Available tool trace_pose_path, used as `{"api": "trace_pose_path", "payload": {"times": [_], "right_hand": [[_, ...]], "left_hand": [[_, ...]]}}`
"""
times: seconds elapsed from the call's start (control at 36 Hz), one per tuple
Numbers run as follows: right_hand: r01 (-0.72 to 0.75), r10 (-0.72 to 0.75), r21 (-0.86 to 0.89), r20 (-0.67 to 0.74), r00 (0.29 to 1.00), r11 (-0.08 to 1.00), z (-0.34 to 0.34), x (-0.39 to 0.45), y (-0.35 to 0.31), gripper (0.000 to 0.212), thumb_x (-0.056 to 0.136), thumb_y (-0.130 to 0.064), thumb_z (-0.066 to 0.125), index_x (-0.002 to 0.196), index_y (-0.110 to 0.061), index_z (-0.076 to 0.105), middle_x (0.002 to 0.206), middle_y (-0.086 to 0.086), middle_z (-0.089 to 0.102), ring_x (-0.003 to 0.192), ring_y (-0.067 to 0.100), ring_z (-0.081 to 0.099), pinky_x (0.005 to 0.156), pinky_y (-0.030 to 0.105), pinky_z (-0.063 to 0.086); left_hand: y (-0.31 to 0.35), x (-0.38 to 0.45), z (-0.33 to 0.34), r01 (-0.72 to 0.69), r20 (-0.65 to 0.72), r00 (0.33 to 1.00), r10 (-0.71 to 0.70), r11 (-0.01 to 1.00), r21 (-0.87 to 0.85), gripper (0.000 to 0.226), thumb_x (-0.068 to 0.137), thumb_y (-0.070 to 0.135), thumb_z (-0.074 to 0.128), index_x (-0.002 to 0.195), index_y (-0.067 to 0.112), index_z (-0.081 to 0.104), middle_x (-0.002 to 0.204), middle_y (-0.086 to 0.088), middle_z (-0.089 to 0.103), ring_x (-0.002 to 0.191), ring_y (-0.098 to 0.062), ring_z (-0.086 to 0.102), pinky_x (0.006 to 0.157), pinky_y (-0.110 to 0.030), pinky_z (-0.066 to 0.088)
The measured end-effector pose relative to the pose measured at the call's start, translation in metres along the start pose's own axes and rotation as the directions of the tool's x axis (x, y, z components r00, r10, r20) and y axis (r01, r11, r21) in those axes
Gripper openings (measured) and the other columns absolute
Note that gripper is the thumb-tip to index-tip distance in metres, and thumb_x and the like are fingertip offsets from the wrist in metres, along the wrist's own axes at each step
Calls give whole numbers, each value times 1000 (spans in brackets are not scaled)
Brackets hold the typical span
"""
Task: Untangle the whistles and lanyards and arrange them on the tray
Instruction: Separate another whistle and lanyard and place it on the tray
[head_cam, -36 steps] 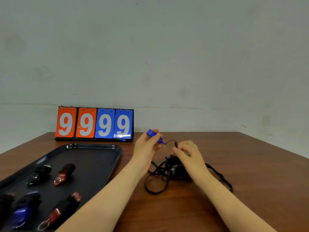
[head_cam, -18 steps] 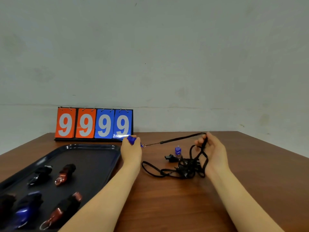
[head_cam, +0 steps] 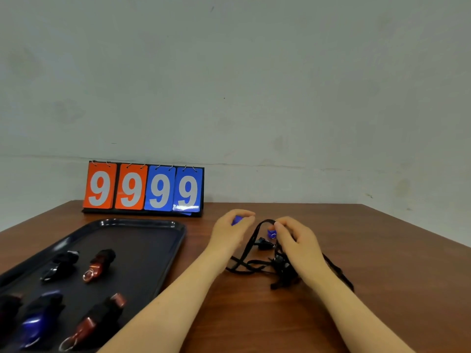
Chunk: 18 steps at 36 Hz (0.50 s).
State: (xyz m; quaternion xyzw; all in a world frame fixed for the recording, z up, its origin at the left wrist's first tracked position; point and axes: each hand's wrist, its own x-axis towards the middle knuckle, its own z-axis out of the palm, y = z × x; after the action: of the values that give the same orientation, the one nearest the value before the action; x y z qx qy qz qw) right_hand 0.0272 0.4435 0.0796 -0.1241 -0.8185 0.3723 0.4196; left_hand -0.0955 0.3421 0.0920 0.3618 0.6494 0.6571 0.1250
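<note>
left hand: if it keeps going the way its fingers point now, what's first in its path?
The left hand, holding a blue whistle, points right, toward the right hand. First in line looks like the raised black lanyard loop that the right hand pinches, then that hand itself. Depth from one view is uncertain.

blue whistle (head_cam: 237,220): mostly hidden in left hand (head_cam: 229,234) | tray (head_cam: 142,276): cut off left
</note>
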Motion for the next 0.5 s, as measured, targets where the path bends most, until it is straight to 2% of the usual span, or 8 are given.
{"api": "trace_pose_path", "payload": {"times": [0.06, 0.11, 0.17, 0.22, 0.33, 0.42, 0.5], "right_hand": [[2, -1, 42, -17, 1000, 999, -1, 0, -1, 23, 100, -21, 46, 88, -23, 65, 60, -25, 57, 57, -7, 51, 56, 8, 37], [7, -5, 57, -32, 999, 998, -2, 1, 0, 24, 100, -20, 47, 86, -23, 66, 61, -19, 57, 57, -3, 50, 56, 11, 38], [8, -6, 55, -44, 999, 998, -1, 1, 1, 24, 100, -21, 48, 87, -24, 67, 63, -15, 58, 58, -1, 50, 57, 13, 39], [3, 1, 62, -58, 998, 998, -1, 1, 2, 24, 99, -20, 49, 86, -24, 68, 63, -14, 58, 57, -1, 51, 56, 12, 39], [-40, 43, 57, -42, 998, 998, -1, 2, 1, 20, 96, -24, 55, 82, -20, 70, 62, -15, 62, 57, -4, 53, 55, 9, 39], [-68, 68, 43, -19, 997, 997, -2, 2, 1, 21, 93, -27, 59, 79, -17, 70, 58, -16, 61, 56, -5, 54, 55, 9, 39], [-66, 68, 44, -36, 997, 997, -3, 2, 1, 25, 94, -27, 58, 77, -13, 69, 58, -15, 60, 58, -4, 54, 56, 9, 40]], "left_hand": [[1, -5, 2, -5, 84, 996, 2, 999, 42, 18, 95, 35, 55, 109, 33, 66, 78, 9, 63, 55, -6, 46, 48, -15, 37], [3, -8, 3, 4, 169, 986, -9, 1000, 29, 22, 96, 39, 52, 109, 30, 68, 64, 13, 63, 48, -5, 42, 44, -13, 34], [5, -12, 5, -12, 241, 971, 2, 999, 40, 21, 97, 39, 51, 98, 31, 70, 62, 12, 63, 46, -5, 39, 42, -13, 32], [5, -13, 6, -27, 253, 967, 5, 996, 84, 23, 97, 39, 52, 85, 32, 70, 61, 11, 57, 48, -5, 39, 44, -14, 32], [2, -6, 1, 52, 105, 993, -50, 998, -17, 22, 96, 35, 53, 92, 23, 71, 62, 10, 49, 50, -6, 38, 45, -17, 30], [4, 1, -9, 83, -13, 996, -88, 976, -202, 19, 96, 31, 54, 96, 18, 68, 65, 7, 50, 51, -6, 39, 45, -18, 30], [5, 4, -18, 65, -149, 979, -137, 910, -409, 16, 96, 26, 54, 93, 16, 66, 64, 5, 50, 47, -6, 36, 41, -19, 28]]}}
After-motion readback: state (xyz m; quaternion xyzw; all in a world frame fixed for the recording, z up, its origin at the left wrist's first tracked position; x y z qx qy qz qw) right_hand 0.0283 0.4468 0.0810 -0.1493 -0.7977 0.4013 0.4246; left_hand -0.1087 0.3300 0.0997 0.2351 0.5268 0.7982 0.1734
